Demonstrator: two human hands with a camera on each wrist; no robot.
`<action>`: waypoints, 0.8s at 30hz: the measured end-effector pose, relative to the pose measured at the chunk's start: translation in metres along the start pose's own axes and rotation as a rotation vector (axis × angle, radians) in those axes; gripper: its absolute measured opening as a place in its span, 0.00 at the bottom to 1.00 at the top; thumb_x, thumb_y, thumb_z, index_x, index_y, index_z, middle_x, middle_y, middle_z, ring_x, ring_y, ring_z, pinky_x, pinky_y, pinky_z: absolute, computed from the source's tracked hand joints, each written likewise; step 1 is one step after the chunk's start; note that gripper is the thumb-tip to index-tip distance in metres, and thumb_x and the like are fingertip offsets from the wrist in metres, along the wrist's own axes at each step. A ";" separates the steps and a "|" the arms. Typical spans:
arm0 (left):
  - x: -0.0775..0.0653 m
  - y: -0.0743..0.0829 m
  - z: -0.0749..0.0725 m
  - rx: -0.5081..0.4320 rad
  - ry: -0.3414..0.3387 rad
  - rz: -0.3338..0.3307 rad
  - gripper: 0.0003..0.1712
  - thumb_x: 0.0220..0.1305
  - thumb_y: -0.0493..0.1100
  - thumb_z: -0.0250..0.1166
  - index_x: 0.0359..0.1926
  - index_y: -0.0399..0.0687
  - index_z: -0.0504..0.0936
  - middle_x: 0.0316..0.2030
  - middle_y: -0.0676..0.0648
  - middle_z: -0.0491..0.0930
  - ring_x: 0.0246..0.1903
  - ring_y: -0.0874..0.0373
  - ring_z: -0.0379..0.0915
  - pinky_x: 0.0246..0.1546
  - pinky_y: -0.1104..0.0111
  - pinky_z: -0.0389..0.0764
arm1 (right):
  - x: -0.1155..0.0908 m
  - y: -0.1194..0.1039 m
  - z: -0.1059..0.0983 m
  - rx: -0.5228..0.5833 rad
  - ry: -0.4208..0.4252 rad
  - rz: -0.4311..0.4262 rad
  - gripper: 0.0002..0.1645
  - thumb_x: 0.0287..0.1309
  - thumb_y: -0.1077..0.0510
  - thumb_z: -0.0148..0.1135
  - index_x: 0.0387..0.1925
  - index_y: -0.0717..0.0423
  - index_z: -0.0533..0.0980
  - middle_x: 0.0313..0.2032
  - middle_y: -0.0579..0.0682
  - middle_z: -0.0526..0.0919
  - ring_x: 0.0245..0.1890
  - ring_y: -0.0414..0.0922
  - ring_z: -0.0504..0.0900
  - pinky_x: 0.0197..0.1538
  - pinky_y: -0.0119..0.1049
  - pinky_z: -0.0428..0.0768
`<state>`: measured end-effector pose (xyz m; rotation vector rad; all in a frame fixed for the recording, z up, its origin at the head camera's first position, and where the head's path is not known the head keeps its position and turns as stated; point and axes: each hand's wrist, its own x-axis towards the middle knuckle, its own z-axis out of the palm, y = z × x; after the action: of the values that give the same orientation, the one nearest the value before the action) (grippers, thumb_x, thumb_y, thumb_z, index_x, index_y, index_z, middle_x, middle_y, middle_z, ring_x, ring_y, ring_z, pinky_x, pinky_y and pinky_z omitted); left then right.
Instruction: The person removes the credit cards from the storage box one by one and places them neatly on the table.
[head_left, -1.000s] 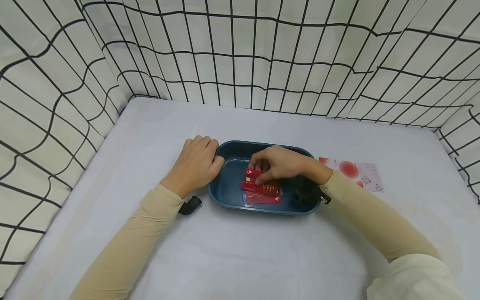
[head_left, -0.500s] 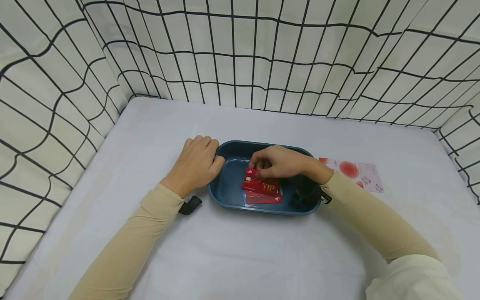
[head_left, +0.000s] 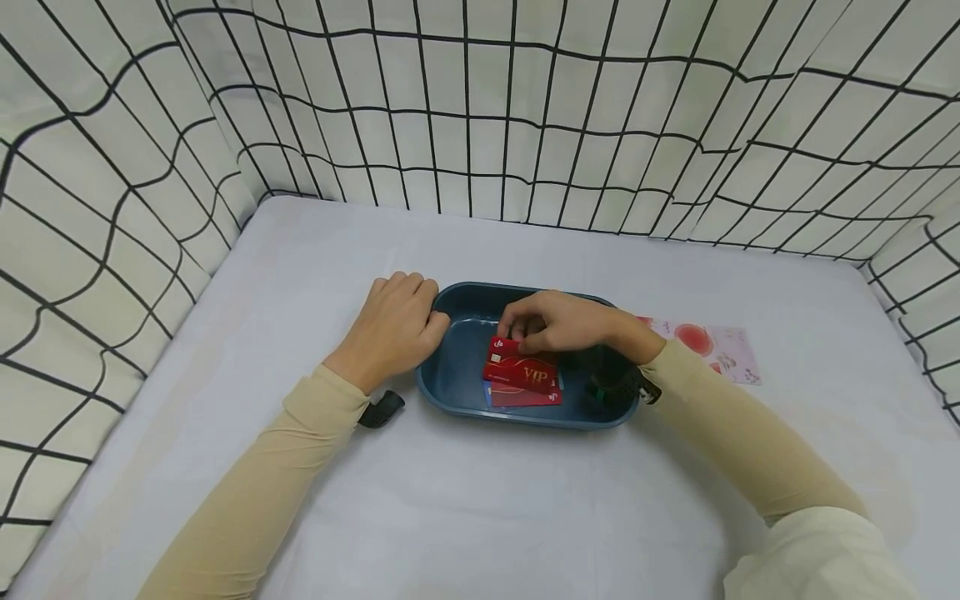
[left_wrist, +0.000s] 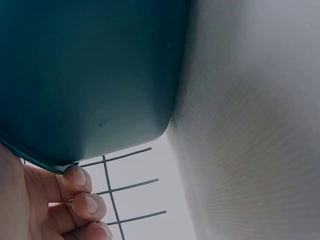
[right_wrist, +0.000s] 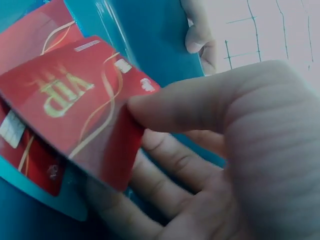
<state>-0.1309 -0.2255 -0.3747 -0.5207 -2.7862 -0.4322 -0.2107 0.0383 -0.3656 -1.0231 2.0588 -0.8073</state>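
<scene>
My left hand (head_left: 397,323) grips the left end of a dark blue oblong tray (head_left: 457,375). In the left wrist view its curled fingertips (left_wrist: 84,205) sit at the tray's rim, outside the wall. My right hand (head_left: 564,322) reaches into the tray and pinches a red VIP card (head_left: 513,367) by its edge. The right wrist view has the thumb on the card's printed face and the other fingers beneath. More red cards, one of them a lower red card (head_left: 536,399), lie partly covered under it, with a blue edge showing.
A pink printed sheet (head_left: 723,350) lies on the white table (head_left: 480,500) right of the tray, partly behind my right forearm. A black wrist device (head_left: 381,410) shows beside my left wrist. White walls with a black grid (head_left: 491,108) border the table.
My right thumb has slid toward the card's upper edge, baring more of the VIP lettering. The left hand and the tray stay in place, while the head view shifts slightly.
</scene>
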 end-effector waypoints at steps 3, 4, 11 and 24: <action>0.000 0.000 0.000 0.000 -0.002 0.000 0.12 0.62 0.44 0.48 0.26 0.44 0.71 0.23 0.46 0.67 0.28 0.48 0.65 0.34 0.61 0.60 | -0.001 0.002 -0.001 0.050 0.007 -0.016 0.17 0.64 0.63 0.61 0.54 0.55 0.79 0.41 0.53 0.80 0.38 0.46 0.80 0.44 0.36 0.81; 0.000 0.000 0.000 -0.001 -0.003 0.000 0.12 0.62 0.44 0.48 0.25 0.44 0.71 0.23 0.46 0.67 0.28 0.48 0.65 0.34 0.60 0.60 | -0.002 0.002 -0.002 0.066 0.010 -0.022 0.17 0.64 0.63 0.61 0.54 0.54 0.79 0.41 0.53 0.80 0.38 0.46 0.80 0.44 0.36 0.81; 0.000 0.000 0.000 -0.002 -0.004 -0.006 0.12 0.62 0.43 0.49 0.25 0.44 0.71 0.22 0.47 0.67 0.28 0.48 0.65 0.35 0.60 0.61 | -0.005 -0.003 -0.005 0.114 0.028 -0.052 0.18 0.63 0.63 0.64 0.55 0.54 0.80 0.40 0.52 0.81 0.38 0.48 0.81 0.44 0.35 0.83; -0.001 0.001 -0.002 -0.007 -0.009 -0.010 0.11 0.62 0.44 0.49 0.26 0.43 0.71 0.23 0.46 0.67 0.29 0.47 0.65 0.35 0.60 0.61 | -0.016 -0.011 -0.010 0.156 0.044 -0.037 0.21 0.60 0.67 0.59 0.54 0.53 0.79 0.42 0.55 0.81 0.37 0.50 0.84 0.41 0.40 0.87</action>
<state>-0.1294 -0.2259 -0.3724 -0.5125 -2.7979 -0.4433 -0.2068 0.0483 -0.3465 -0.9671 1.9843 -1.0007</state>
